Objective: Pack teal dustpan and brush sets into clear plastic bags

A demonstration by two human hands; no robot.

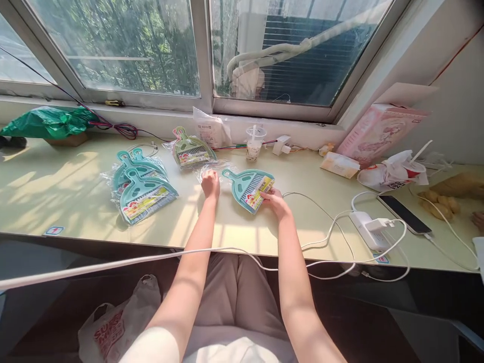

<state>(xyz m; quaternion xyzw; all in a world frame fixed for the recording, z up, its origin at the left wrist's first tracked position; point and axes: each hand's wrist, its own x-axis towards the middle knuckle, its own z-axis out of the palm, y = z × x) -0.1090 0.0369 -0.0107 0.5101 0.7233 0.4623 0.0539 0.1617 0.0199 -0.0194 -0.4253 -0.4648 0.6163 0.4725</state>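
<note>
A teal dustpan and brush set (242, 187) with a yellow label lies at the middle of the table, its handle toward the upper left. My right hand (275, 200) holds its lower right corner, thumb on the label. My left hand (210, 182) is closed on crumpled clear plastic wrap (204, 171), left of that dustpan's handle. Several teal dustpan sets (141, 194) in clear wrap are piled at the left. A green dustpan set (191, 151), with pink at its handle, lies behind my left hand.
A lidded cup (254, 143) stands near the window. At right are a pink box (381, 132), a small carton (340, 165), a power strip (368, 231), a phone (404, 214) and loose white cables. A green bag (49, 122) lies far left. One white cable crosses above my forearms.
</note>
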